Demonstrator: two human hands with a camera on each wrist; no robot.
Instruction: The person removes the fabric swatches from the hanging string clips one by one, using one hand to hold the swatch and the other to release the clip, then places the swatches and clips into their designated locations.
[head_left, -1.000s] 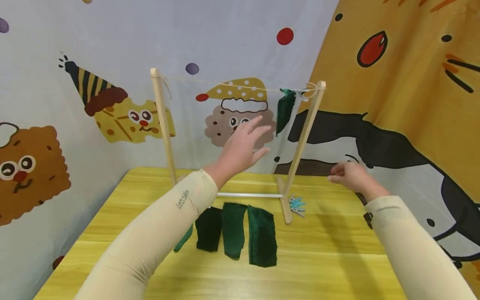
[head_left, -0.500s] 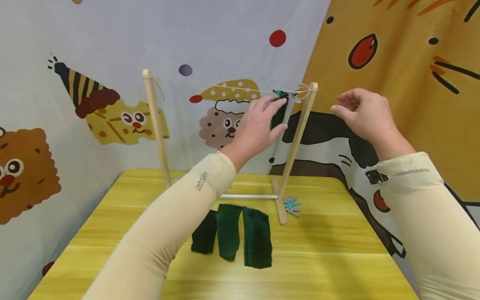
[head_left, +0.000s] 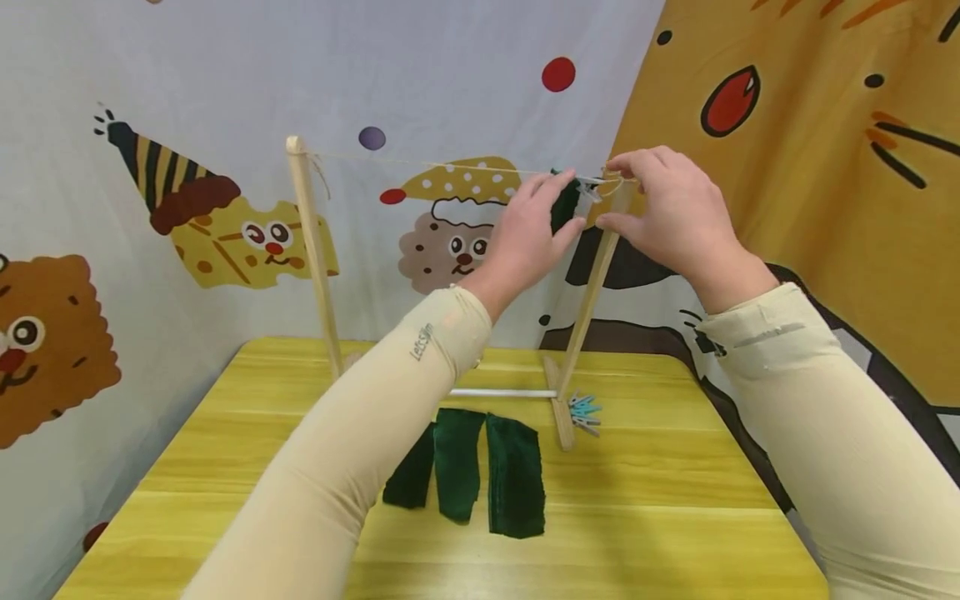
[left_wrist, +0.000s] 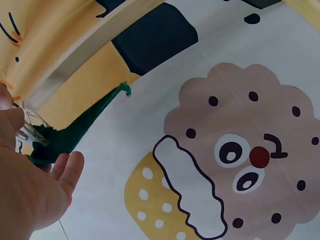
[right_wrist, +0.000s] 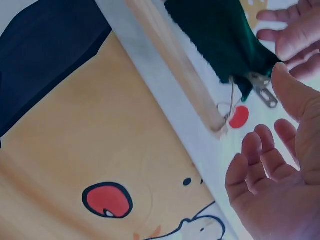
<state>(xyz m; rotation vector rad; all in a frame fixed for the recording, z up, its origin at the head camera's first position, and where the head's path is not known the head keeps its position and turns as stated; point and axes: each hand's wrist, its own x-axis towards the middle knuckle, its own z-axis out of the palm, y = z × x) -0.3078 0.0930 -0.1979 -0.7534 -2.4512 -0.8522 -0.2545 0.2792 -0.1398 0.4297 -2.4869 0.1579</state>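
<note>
A dark green cloth strip hangs from the string near its right end. A grey clothespin clips the cloth's top edge in the right wrist view. My left hand is at the cloth's left side, fingers extended; in the left wrist view its fingers lie against or just beside the cloth, and exact contact is hard to tell. On the other side my right hand is by the top of the right post, thumb and fingers apart. Its thumb is close to the clothespin.
Several green cloth strips lie on the yellow wooden table, partly behind the left sleeve. Blue and grey clothespins are piled beside the right foot of the rack. The left post holds the string's other end.
My left hand has moved right and up to the hanging cloth. My right hand has risen from low at the right and come left to the clothespin. The hanging cloth stays on the string.
</note>
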